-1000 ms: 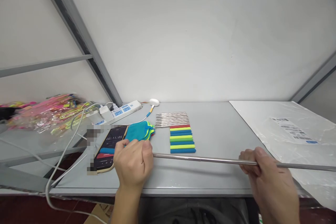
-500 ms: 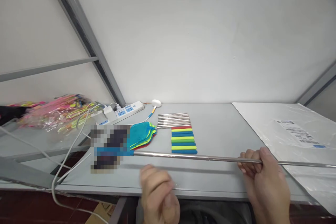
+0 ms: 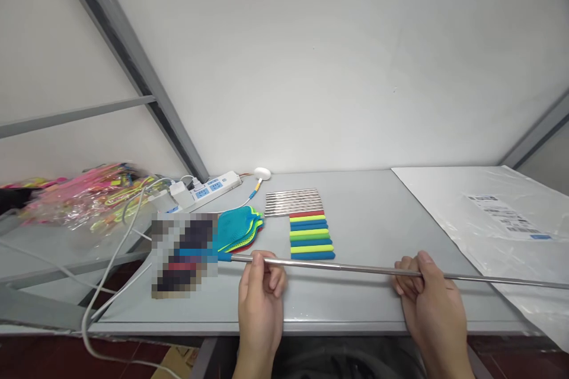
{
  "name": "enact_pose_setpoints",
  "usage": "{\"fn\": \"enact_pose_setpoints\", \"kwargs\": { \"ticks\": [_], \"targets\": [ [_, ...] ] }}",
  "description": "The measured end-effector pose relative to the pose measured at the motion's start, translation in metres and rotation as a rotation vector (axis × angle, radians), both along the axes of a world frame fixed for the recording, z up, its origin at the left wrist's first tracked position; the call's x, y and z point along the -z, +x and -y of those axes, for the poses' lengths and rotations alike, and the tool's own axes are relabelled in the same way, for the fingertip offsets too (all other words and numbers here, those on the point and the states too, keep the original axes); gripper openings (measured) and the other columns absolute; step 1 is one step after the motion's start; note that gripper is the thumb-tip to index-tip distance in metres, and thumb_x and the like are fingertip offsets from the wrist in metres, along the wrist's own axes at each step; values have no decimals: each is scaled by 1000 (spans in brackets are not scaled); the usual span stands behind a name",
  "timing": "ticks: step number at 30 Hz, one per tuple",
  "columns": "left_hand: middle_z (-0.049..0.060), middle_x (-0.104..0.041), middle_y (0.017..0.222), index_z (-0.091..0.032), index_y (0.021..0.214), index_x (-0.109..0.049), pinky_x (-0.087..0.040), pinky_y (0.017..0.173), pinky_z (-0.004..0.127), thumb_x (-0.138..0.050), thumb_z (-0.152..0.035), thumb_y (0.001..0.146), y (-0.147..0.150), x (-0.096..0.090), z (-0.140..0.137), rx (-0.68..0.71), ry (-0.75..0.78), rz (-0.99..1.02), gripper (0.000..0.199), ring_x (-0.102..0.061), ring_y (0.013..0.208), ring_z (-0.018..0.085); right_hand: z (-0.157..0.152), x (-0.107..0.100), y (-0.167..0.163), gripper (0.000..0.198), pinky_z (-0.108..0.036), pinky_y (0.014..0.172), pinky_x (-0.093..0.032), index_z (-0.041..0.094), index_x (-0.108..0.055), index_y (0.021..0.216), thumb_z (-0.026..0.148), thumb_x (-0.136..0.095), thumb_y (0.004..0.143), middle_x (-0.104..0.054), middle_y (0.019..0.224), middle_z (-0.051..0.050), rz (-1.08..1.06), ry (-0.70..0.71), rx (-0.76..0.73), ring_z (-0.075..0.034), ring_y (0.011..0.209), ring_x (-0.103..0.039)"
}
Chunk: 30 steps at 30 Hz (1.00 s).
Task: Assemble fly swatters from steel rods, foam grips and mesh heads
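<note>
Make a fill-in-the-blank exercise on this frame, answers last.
The metal rod has a ____ handle.
Of the left hand and right hand, the one nearer that handle is the ____.
The farthest of the coloured tubes is ____.
The white package lies to the ____ of those tubes.
Missing words: blue; left; red; right.

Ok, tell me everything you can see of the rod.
The rod is long, thin and silvery, apparently metal, with a step where it narrows toward the right. A blue grip covers its left end, partly lost in pixelation; its right part runs to the picture's edge. It stretches over the desk, sloping slightly down rightward in the view. The left hand holds it near the grip, the right hand farther along.
</note>
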State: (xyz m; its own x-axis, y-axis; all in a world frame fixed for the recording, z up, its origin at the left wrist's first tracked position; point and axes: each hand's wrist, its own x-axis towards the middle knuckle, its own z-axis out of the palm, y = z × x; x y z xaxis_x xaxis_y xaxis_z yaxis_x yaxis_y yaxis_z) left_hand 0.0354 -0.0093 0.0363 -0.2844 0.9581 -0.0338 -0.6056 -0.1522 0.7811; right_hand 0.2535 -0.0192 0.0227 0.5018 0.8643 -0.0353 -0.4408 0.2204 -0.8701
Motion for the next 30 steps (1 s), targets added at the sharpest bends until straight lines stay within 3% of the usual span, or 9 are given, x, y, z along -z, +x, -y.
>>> {"fn": "enact_pose_setpoints", "kwargs": {
  "ticks": [6,10,17,30],
  "targets": [
    [-6,-35,57,-17,84,-62,-26,46,19,-63,-41,88,1,-7,-5,-24,-20,114,23,-29,48,6,-2,0,0,52,-25,47,-32,21,-28,56,46,-60,87,-24,55,7,63,0,-13,-9,51,-28],
    [-7,-28,52,-19,82,-61,-26,44,20,-57,-49,90,-2,-9,-6,-104,10,233,31,-25,45,6,-2,0,0,50,-24,47,-32,21,-28,56,42,-62,87,-23,56,7,27,10,-5,-9,52,-28],
    [-10,-19,51,-17,83,-62,-22,43,19,-64,-47,87,7,-9,-2,-157,-10,90,30,-18,45,5,-5,-3,4,49,-24,44,-31,22,-24,58,42,-57,89,-22,55,8,4,-28,22,-9,49,-27],
    [-10,-17,51,-15,84,-66,-18,45,22,-65,-54,82,69,0,13,192,-79,3,39,-15,47,6,0,-8,-22,47,-27,46,-30,22,-29,54,39,-54,91,-26,52,7,-118,-25,-7,-10,49,-29]
  ]
}}
